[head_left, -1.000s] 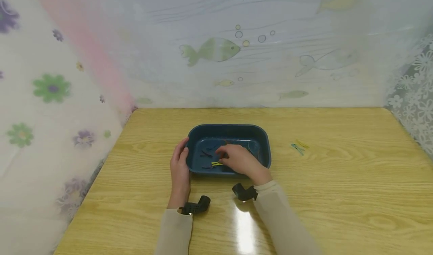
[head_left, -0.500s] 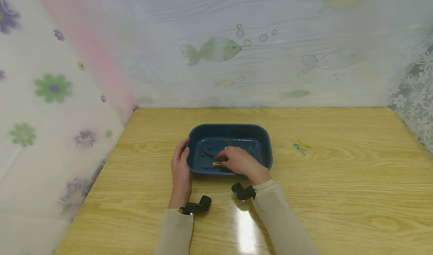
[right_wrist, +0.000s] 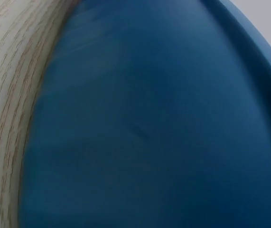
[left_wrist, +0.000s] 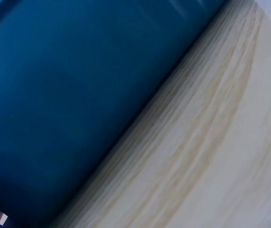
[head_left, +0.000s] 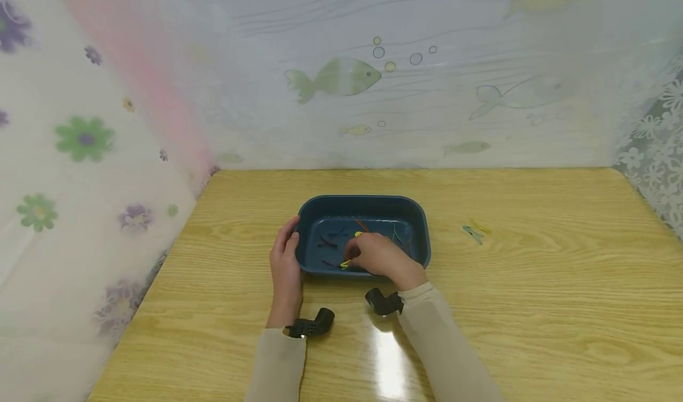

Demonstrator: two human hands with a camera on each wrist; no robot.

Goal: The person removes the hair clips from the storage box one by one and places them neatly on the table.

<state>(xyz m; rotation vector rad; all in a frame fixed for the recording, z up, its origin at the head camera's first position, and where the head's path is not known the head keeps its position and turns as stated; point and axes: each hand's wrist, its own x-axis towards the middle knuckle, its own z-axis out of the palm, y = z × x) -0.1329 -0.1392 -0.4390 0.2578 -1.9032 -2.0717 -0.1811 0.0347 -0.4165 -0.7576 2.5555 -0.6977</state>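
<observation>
Beige-sleeved, the left hand (head_left: 285, 259) lies along the outside of the dark blue basin's (head_left: 363, 198) left end, fingers fairly straight, touching the wall rather than wrapped round it. If that touch slackens, a nudge from inside could slide the basin on the bench (head_left: 224, 254). Within the basin, toward its left, dark thin pieces (head_left: 328, 243) lie on a dark floor; such low contrast could cause one to be overlooked. Near the basin's front wall a dark strip (head_left: 331, 264) lies just beside a yellow-green piece (head_left: 345, 264), so the two could come up together. Reaching over the basin's front right, the right hand (head_left: 381, 255) has its fingers curled and nearly closed; the tips seem to pinch that yellow-green piece, though the hand hides part of the contact. Something so slim could slip if caught only by its edge. Just beyond the knuckles, mid-basin, a yellow piece (head_left: 358, 233) and an orange strip (head_left: 363, 225) risk being knocked. Out on the bench, right of the basin, a light-blue piece (head_left: 472, 234) and a yellow strip (head_left: 481, 226) lie close together, where grabbing one could drag the other
</observation>
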